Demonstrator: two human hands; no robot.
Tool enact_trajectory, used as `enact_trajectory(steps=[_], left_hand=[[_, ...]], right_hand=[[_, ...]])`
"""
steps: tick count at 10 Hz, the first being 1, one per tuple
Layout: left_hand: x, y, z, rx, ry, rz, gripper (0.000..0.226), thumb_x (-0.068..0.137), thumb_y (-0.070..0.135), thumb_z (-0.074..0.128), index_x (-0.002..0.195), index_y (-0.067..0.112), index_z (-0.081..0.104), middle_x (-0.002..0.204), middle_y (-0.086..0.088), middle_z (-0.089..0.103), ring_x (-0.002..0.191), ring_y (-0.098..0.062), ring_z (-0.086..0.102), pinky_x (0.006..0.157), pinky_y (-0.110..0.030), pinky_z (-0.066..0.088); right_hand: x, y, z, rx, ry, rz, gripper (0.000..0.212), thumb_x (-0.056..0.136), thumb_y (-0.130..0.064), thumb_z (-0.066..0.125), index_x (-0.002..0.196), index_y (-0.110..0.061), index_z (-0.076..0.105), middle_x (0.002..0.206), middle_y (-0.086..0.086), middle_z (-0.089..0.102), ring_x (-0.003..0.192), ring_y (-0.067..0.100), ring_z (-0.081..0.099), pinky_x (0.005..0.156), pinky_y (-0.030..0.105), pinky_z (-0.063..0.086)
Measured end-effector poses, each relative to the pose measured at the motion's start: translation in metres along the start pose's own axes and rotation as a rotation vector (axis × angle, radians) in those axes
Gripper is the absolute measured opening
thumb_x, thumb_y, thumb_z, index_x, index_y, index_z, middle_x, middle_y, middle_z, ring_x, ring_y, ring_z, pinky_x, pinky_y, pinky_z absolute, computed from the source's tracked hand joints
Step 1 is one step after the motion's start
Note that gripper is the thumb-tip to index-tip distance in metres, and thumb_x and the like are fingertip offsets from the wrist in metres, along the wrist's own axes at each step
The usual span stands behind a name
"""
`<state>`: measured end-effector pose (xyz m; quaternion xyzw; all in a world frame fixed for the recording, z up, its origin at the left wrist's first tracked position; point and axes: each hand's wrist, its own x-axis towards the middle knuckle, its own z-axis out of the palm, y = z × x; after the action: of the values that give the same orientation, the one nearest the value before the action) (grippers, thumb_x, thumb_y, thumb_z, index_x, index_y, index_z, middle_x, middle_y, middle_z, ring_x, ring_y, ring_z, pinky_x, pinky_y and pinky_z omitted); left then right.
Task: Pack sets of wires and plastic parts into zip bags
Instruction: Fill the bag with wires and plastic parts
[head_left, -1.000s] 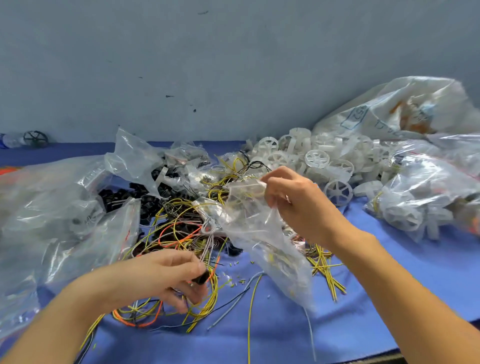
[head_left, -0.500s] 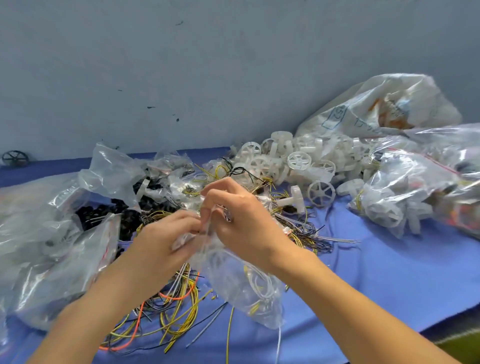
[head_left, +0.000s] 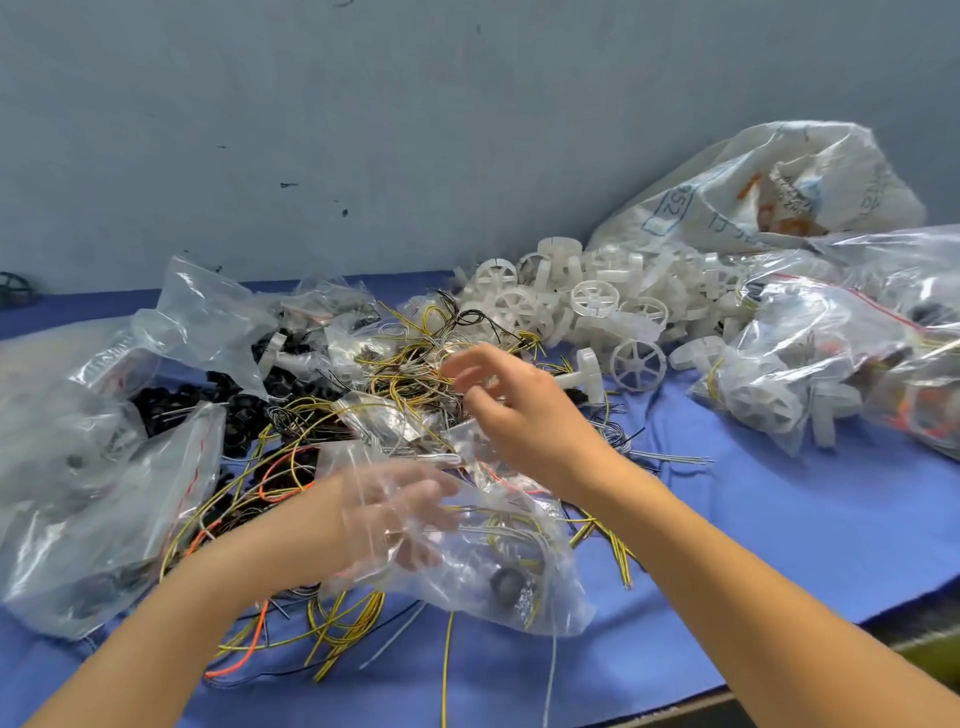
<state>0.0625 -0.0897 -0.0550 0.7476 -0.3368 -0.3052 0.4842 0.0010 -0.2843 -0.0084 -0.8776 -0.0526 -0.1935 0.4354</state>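
Observation:
A clear zip bag (head_left: 498, 582) lies over the wires at the front, holding thin yellow and white wires and a dark round part. My left hand (head_left: 395, 514) shows through the plastic at the bag's mouth and grips it, fingers spread. My right hand (head_left: 519, 410) hovers blurred above the tangled pile of yellow and black wires (head_left: 410, 374), fingers apart and holding nothing. Behind that hand, a heap of white plastic wheels (head_left: 592, 301) is piled up. Small black parts (head_left: 182, 402) lie at the left of the wires.
Filled clear bags (head_left: 810, 364) are stacked at the right, with a large white sack (head_left: 769, 192) behind them. More clear bags (head_left: 104, 509) crowd the left. Blue cloth (head_left: 779, 519) covers the table; its edge (head_left: 779, 675) runs along the lower right.
My right hand let go of the bag's mouth and rose toward the wire pile. My left hand sank lower with the bag, which now lies flatter.

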Motion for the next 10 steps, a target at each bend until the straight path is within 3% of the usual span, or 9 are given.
enact_trajectory(steps=[2,3,4,5,6,7,8,9,10], left_hand=[[-0.023,-0.056,-0.049,-0.304,0.067,-0.157,0.064,0.088,0.04,0.071,0.138,0.007,0.05,0.134,-0.022,0.058,0.121,-0.044,0.057,0.1,-0.054,0.049],[-0.037,-0.065,-0.064,-0.216,0.024,-0.242,0.06,0.093,0.053,0.057,0.141,0.018,0.051,0.14,-0.009,0.057,0.13,-0.034,0.052,0.106,-0.058,0.039],[-0.048,-0.067,-0.063,-0.474,-0.26,-0.13,0.048,0.109,0.026,0.03,0.15,0.001,0.03,0.153,-0.026,0.033,0.143,-0.041,0.03,0.119,-0.048,0.023],[-0.062,-0.048,-0.038,-0.097,-0.199,-0.082,0.043,0.1,0.045,0.053,0.137,0.024,0.055,0.139,-0.002,0.058,0.134,-0.017,0.049,0.104,-0.013,0.036],[-0.062,-0.034,-0.025,0.072,-0.115,-0.013,0.038,0.085,0.058,0.066,0.107,0.027,0.072,0.102,-0.002,0.073,0.094,-0.008,0.066,0.084,-0.014,0.047],[-0.068,-0.017,-0.031,-0.053,0.06,0.026,0.025,0.09,0.04,0.067,0.096,0.017,0.075,0.1,-0.007,0.075,0.099,-0.017,0.07,0.085,-0.017,0.051],[-0.075,-0.018,-0.049,-0.196,0.142,-0.001,0.033,0.081,0.044,0.075,0.085,0.011,0.071,0.089,-0.006,0.07,0.089,-0.024,0.072,0.081,-0.023,0.055],[-0.076,-0.021,-0.052,-0.203,0.133,-0.029,0.029,0.091,0.042,0.065,0.081,0.016,0.072,0.074,-0.003,0.064,0.067,-0.013,0.065,0.07,-0.023,0.056],[-0.074,-0.018,-0.048,-0.227,0.155,-0.085,0.057,0.073,0.065,0.072,0.096,0.012,0.076,0.076,-0.016,0.069,0.07,-0.026,0.068,0.066,-0.03,0.057]], right_hand=[[-0.032,0.04,0.023,-0.258,0.017,0.15,0.022,0.099,-0.026,0.043,0.117,-0.025,0.056,0.111,-0.005,0.062,0.1,0.017,0.057,0.09,0.039,0.045],[-0.055,0.049,0.049,-0.475,-0.017,0.107,0.025,0.101,-0.034,0.036,0.121,-0.029,0.05,0.116,-0.006,0.057,0.106,0.019,0.053,0.093,0.04,0.041],[-0.065,0.054,0.058,-0.65,-0.045,0.06,0.028,0.101,-0.037,0.032,0.122,-0.03,0.049,0.115,-0.007,0.054,0.105,0.019,0.05,0.091,0.037,0.037],[-0.063,0.056,0.058,-0.698,-0.053,0.058,0.03,0.102,-0.038,0.028,0.116,-0.027,0.053,0.113,-0.007,0.054,0.103,0.019,0.049,0.09,0.035,0.035],[-0.061,0.057,0.06,-0.757,-0.048,0.052,0.033,0.103,-0.037,0.026,0.108,-0.023,0.056,0.106,-0.004,0.057,0.097,0.022,0.049,0.085,0.036,0.036],[-0.062,0.055,0.059,-0.793,-0.047,0.041,0.033,0.103,-0.036,0.026,0.102,-0.021,0.055,0.1,-0.003,0.058,0.093,0.023,0.05,0.082,0.036,0.034],[-0.065,0.053,0.058,-0.775,-0.027,0.029,0.032,0.103,-0.035,0.029,0.097,-0.02,0.056,0.096,-0.003,0.059,0.09,0.024,0.051,0.08,0.036,0.036],[-0.065,0.054,0.057,-0.736,-0.026,0.051,0.031,0.103,-0.036,0.031,0.099,-0.021,0.057,0.099,-0.004,0.059,0.092,0.022,0.051,0.082,0.036,0.037],[-0.058,0.055,0.05,-0.652,-0.016,0.087,0.031,0.103,-0.038,0.031,0.107,-0.023,0.058,0.105,-0.005,0.057,0.097,0.02,0.051,0.087,0.036,0.038]])
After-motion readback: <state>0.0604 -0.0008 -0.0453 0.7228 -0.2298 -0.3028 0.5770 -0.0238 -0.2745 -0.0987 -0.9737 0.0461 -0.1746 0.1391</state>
